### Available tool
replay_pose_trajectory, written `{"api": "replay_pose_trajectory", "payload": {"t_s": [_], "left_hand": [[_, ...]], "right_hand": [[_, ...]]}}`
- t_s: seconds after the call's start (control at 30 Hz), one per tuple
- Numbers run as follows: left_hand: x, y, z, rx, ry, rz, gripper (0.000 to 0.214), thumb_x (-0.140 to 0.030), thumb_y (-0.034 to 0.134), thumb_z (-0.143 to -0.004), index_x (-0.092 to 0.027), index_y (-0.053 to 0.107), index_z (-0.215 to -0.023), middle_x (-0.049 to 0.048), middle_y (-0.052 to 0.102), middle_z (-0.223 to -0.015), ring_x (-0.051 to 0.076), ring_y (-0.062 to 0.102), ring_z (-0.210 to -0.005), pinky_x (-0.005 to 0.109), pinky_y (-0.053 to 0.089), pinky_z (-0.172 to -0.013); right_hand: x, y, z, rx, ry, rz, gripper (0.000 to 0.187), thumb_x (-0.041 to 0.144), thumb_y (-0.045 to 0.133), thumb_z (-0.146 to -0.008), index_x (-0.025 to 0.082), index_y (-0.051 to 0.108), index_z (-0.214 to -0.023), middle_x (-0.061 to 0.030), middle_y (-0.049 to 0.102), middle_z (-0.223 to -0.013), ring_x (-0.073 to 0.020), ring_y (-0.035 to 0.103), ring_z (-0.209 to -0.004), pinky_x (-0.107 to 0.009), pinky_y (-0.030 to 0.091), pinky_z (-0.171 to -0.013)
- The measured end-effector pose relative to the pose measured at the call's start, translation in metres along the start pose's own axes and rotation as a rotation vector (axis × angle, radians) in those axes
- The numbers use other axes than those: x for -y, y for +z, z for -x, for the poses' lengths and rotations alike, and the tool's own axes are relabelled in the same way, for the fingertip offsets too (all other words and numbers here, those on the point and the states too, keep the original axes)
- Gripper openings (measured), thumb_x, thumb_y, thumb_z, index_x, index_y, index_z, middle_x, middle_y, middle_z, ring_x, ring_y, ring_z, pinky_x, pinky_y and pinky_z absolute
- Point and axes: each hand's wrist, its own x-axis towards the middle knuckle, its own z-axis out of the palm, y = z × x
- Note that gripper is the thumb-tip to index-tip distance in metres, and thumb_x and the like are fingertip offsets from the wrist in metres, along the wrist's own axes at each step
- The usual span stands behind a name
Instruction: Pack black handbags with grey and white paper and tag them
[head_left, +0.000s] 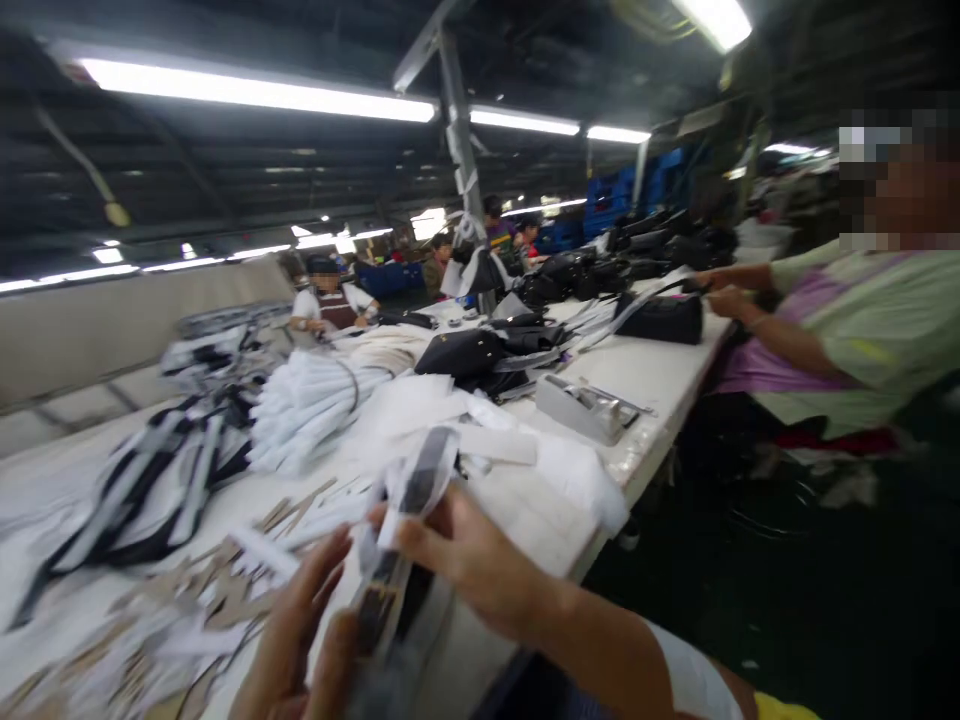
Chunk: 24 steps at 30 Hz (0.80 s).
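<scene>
Both my hands hold one dark strap wrapped in white paper (409,510) above the near edge of the long white table (660,380). My left hand (300,640) grips its lower end, fingers curled round it. My right hand (457,560) pinches the strap higher up, thumb on top. The picture is smeared by motion.
Brown and white paper scraps (187,610) litter the table near me. Wrapped black straps (142,480), a bundle of white rolls (307,400), black bags (472,355) and a metal tape dispenser (589,405) lie farther on. A person in a green and purple shirt (862,330) works at the right edge; others sit beyond.
</scene>
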Motion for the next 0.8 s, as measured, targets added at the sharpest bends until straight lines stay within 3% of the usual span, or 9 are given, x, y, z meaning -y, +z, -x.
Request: {"api": "replay_pose_trajectory", "payload": {"t_s": [0.07,0.13,0.27,0.33,0.47,0.53,0.67,0.8], "left_hand": [[-0.005,-0.007,0.01,-0.053,-0.055,-0.078,0.045,-0.056,0.053,-0.092,-0.035,0.059,-0.132,-0.0011,0.059,-0.14,0.032,0.048,-0.134,0.05,0.039,-0.114],[0.004,-0.017,0.017,-0.081,-0.116,-0.012,0.047,-0.056,0.05,-0.094,-0.031,0.061,-0.132,0.0027,0.062,-0.136,0.03,0.051,-0.132,0.048,0.04,-0.113],[0.035,-0.027,0.034,-0.105,-0.308,0.256,0.056,-0.06,0.038,-0.098,-0.025,0.056,-0.137,0.0087,0.06,-0.137,0.027,0.055,-0.129,0.046,0.038,-0.114],[0.047,-0.021,0.043,-0.112,-0.38,0.324,0.06,-0.063,0.035,-0.097,-0.024,0.057,-0.137,0.0097,0.06,-0.138,0.027,0.052,-0.131,0.047,0.034,-0.116],[0.055,0.005,0.054,-0.133,-0.462,0.393,0.061,-0.065,0.032,-0.097,-0.024,0.062,-0.132,0.0082,0.058,-0.14,0.028,0.047,-0.135,0.045,0.03,-0.118],[0.052,0.019,0.055,-0.171,-0.469,0.462,0.06,-0.063,0.031,-0.098,-0.024,0.062,-0.132,0.0073,0.058,-0.14,0.027,0.047,-0.136,0.043,0.03,-0.118],[0.04,0.032,0.053,-0.18,-0.442,0.603,0.058,-0.058,0.029,-0.101,-0.021,0.061,-0.133,0.0071,0.06,-0.139,0.026,0.05,-0.133,0.043,0.033,-0.116],[0.041,0.024,0.054,-0.107,-0.351,0.464,0.051,-0.051,0.035,-0.102,-0.019,0.066,-0.125,0.0077,0.065,-0.13,0.025,0.059,-0.123,0.04,0.042,-0.11]], "right_hand": [[-0.003,-0.016,0.006,0.06,0.028,0.039,0.064,0.05,0.061,-0.09,0.025,0.041,-0.146,-0.0096,0.066,-0.127,-0.0223,0.059,-0.124,-0.038,0.042,-0.11],[-0.015,-0.037,0.009,0.018,0.027,0.159,0.077,0.047,0.062,-0.091,0.024,0.025,-0.154,-0.0105,0.066,-0.128,-0.0214,0.062,-0.12,-0.04,0.044,-0.108],[-0.059,-0.073,0.015,-0.236,0.054,0.537,0.055,0.051,0.061,-0.089,0.02,0.057,-0.135,-0.011,0.074,-0.111,-0.0251,0.069,-0.106,-0.044,0.049,-0.104],[-0.083,-0.08,0.021,-0.275,0.062,0.661,0.052,0.052,0.06,-0.089,0.022,0.06,-0.131,-0.0111,0.071,-0.118,-0.0268,0.067,-0.111,-0.046,0.049,-0.104],[-0.113,-0.073,0.023,-0.15,-0.031,0.721,0.062,0.049,0.055,-0.092,0.026,0.041,-0.148,-0.0106,0.045,-0.151,-0.0264,0.057,-0.127,-0.043,0.05,-0.105],[-0.118,-0.066,0.016,-0.056,-0.116,0.805,0.064,0.047,0.054,-0.094,0.027,0.035,-0.152,-0.0089,0.034,-0.158,-0.0269,0.047,-0.137,-0.044,0.045,-0.11],[-0.12,-0.064,0.0,0.029,-0.246,1.039,0.058,0.045,0.054,-0.094,0.029,0.042,-0.149,-0.0051,0.037,-0.157,-0.0268,0.035,-0.144,-0.049,0.029,-0.12],[-0.12,-0.074,0.002,-0.045,-0.278,1.082,0.049,0.045,0.054,-0.093,0.028,0.055,-0.139,-0.0041,0.05,-0.148,-0.0265,0.048,-0.136,-0.046,0.035,-0.117]]}}
